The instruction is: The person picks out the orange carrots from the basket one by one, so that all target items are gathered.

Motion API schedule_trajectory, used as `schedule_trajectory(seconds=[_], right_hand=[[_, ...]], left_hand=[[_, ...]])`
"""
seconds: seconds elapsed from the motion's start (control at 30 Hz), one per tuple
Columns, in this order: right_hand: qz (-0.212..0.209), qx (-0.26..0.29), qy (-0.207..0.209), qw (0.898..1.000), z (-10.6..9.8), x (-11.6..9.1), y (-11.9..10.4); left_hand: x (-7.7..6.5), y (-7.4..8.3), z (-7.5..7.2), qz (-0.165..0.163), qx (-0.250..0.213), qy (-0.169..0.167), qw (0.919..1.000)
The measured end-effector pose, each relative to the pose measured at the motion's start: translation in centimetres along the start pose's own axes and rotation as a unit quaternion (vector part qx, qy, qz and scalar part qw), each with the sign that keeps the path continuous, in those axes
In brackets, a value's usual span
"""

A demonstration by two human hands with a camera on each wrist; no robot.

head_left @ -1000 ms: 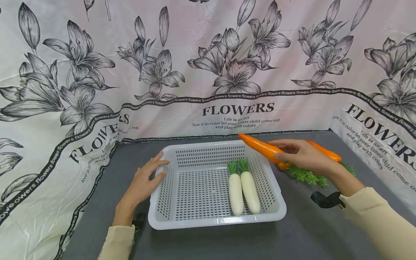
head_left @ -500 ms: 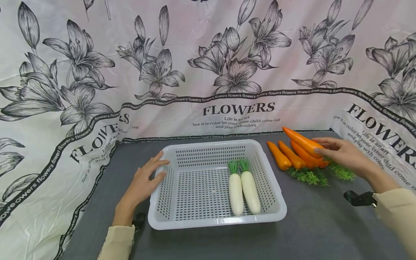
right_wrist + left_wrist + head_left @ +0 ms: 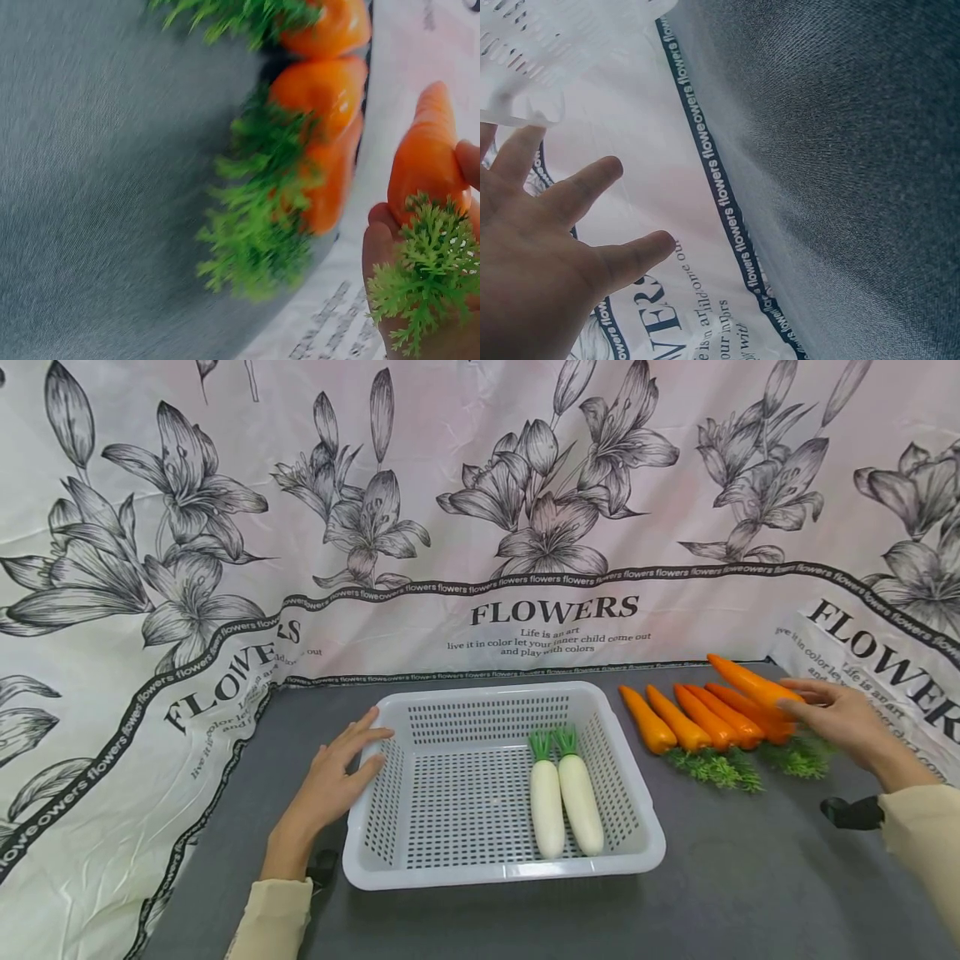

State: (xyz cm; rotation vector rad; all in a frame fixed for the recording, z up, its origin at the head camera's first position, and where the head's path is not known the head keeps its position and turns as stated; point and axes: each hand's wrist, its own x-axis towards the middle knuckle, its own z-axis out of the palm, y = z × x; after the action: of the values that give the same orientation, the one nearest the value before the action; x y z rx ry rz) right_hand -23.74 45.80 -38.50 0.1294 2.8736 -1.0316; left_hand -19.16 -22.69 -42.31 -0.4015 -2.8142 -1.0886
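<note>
My right hand [image 3: 851,722] grips an orange carrot [image 3: 744,680] near its thick end, tip pointing up and to the left. In the right wrist view, the fingers wrap the held carrot [image 3: 424,169] and its leafy green top [image 3: 427,277] hangs over the palm. Below the hand, several carrots [image 3: 678,720] lie side by side on the dark table, green tops toward me. My left hand [image 3: 330,785] rests at the left rim of a white plastic basket [image 3: 502,873], fingers extended. Inside the basket, on its right side, lie two white radishes [image 3: 547,810] with short green stems.
A dark grey cloth [image 3: 720,885] covers the table. Behind it and along both sides hangs a white curtain [image 3: 420,635] printed with flowers and lettering. The basket stands in the middle, with the carrot row close to its right wall.
My right hand has moved right with the carrot, from over the basket's right edge to the right end of the row. The left hand and basket stay put.
</note>
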Motion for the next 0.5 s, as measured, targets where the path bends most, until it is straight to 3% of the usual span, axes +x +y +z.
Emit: schedule_trajectory(seconds=[0.27,0.5], right_hand=[[0.038,-0.018,0.047,0.998,0.0,0.4,2.3],[0.059,-0.051,0.083,0.994,0.7,0.5,2.9]], left_hand=[[0.2,-0.1,0.1,-0.002,0.0,-0.004,1.0],[0.1,-0.1,0.0,-0.003,0.001,-0.004,1.0]])
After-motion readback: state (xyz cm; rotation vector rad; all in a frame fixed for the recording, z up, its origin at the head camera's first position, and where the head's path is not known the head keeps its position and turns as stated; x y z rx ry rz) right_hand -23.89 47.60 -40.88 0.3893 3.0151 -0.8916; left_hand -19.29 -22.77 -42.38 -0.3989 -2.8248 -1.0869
